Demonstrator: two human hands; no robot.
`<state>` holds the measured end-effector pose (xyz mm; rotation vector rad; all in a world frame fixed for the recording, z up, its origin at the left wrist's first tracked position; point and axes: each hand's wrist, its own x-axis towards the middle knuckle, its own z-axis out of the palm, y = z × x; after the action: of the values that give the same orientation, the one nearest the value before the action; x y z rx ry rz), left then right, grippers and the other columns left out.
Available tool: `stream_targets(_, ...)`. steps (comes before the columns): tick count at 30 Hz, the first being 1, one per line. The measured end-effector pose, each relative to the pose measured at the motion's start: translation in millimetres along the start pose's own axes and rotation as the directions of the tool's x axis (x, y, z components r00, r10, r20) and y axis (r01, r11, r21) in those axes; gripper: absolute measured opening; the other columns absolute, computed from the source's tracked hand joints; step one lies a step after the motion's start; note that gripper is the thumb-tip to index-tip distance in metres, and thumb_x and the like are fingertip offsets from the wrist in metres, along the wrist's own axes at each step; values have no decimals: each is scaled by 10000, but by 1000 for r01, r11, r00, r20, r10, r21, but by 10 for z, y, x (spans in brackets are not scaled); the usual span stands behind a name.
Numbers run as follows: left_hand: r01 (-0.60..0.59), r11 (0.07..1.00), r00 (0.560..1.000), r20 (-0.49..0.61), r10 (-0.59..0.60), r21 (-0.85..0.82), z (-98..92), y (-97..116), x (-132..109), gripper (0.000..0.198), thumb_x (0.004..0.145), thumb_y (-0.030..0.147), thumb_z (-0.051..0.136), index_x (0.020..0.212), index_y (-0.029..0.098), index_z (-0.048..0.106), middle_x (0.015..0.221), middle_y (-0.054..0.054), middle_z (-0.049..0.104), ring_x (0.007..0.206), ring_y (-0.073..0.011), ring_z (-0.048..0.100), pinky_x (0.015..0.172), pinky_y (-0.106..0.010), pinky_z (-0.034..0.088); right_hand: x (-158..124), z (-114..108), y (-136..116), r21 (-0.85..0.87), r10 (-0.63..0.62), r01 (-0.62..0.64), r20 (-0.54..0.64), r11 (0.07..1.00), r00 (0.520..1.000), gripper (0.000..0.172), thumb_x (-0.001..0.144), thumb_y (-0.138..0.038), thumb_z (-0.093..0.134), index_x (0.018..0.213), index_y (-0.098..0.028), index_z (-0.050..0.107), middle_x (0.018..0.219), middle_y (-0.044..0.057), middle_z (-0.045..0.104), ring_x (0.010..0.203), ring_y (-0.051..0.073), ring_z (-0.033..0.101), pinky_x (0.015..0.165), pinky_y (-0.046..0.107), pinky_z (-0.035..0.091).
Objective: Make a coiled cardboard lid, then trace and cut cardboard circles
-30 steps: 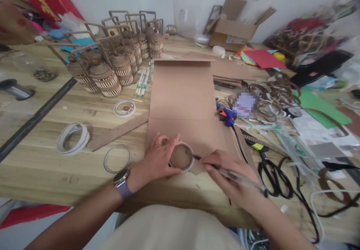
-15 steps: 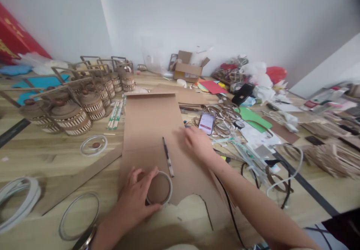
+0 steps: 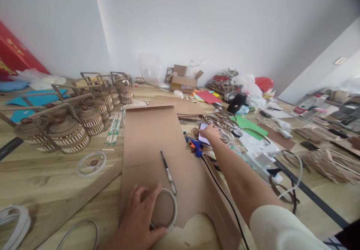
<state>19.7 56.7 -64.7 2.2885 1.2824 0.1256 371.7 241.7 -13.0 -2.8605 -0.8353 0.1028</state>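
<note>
A pale ring [image 3: 174, 209] lies flat on a long sheet of brown cardboard [image 3: 152, 130]. My left hand [image 3: 140, 212] grips its left side, with the index finger at the top edge and the thumb at the bottom. Just above the ring, a black and white pen [image 3: 168, 172] rests on the cardboard. Further off to the right, my right hand [image 3: 211, 133] is over a smartphone [image 3: 203, 127] with a finger stretched onto its lit screen; nothing is held in it. Beside the phone lies a blue and orange glue gun [image 3: 197, 147], its black cable running toward me.
Several lidded, barrel-like woven baskets [image 3: 69, 135] with tall handles stand at the left. Coiled brown strips [image 3: 225, 120], a green sheet [image 3: 250, 126] and plastic bags [image 3: 250, 85] crowd the right. An open cardboard box [image 3: 184, 83] sits by the wall. White coils [image 3: 17, 223] lie front left.
My right hand has moved right from the cardboard's edge onto the phone, uncovering the glue gun. My left hand stays at the ring. The view has shifted slightly.
</note>
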Motion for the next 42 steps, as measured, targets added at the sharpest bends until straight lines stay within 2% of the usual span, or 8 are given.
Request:
stream_targets(7,-51,999,998,-22,51,-16,122,-113,7,908,666,253,759,1508,243,420,1492,-72,535,1384,-406,395,1182,-634,228,77,-31,-83,35,88,-89,28,995,996,423,959,-354,621,1340,-187,544,1376,116,557,1174,284,595,959,517,517)
stream_targets(15,-58,998,998,8,58,0,41,-48,21,906,689,281,759,1521,242,402,1518,-87,501,1387,-415,402,1178,-609,261,2,-123,-143,3,133,-134,69,991,989,395,963,-354,615,1318,-191,561,1355,112,572,1146,268,610,940,492,533)
stream_targets(21,-70,998,997,-15,70,-10,6,9,0,873,734,368,775,1516,239,409,1473,-120,550,1374,-406,427,1168,-613,293,-122,-185,-111,-37,28,-26,64,999,998,367,965,-364,609,1288,-192,581,1321,107,593,1115,257,623,927,480,540)
stream_targets(25,-167,985,986,1,167,-42,-115,61,-43,753,848,502,689,1495,212,438,1470,-116,553,1318,-339,504,1205,-626,213,-269,-313,-113,-66,-127,129,36,989,991,358,968,-371,604,1277,-191,587,1313,107,598,1100,250,628,916,471,545)
stream_targets(29,-235,971,972,11,236,-35,-247,89,-53,712,839,491,724,1445,192,497,1472,-96,555,1313,-307,513,1217,-579,235,-660,-480,-74,-72,-399,401,46,913,916,321,974,-393,586,1205,-173,621,1227,92,643,1051,233,644,904,454,537)
stream_targets(34,-232,972,973,29,231,43,-327,121,-40,601,833,493,728,1309,138,631,1454,-136,564,1288,-348,528,1182,-556,309,-1607,-414,119,-34,-665,679,171,733,727,267,982,-375,514,944,-194,707,934,80,749,902,217,681,734,285,460)
stream_targets(38,-246,960,969,41,243,131,-329,150,-69,392,887,493,659,1066,163,771,1456,-157,554,1277,-362,537,1146,-535,351,-2166,-118,229,11,-707,734,278,679,650,231,871,-430,649,848,-203,688,864,88,759,779,230,687,585,267,378)
stream_targets(42,-311,935,949,15,313,169,-299,139,-110,388,872,490,681,1035,150,774,1453,-183,546,1242,-361,556,1083,-513,412,-2227,77,294,98,-718,729,301,678,627,142,879,-278,591,770,-197,632,777,81,743,706,204,662,560,260,348)
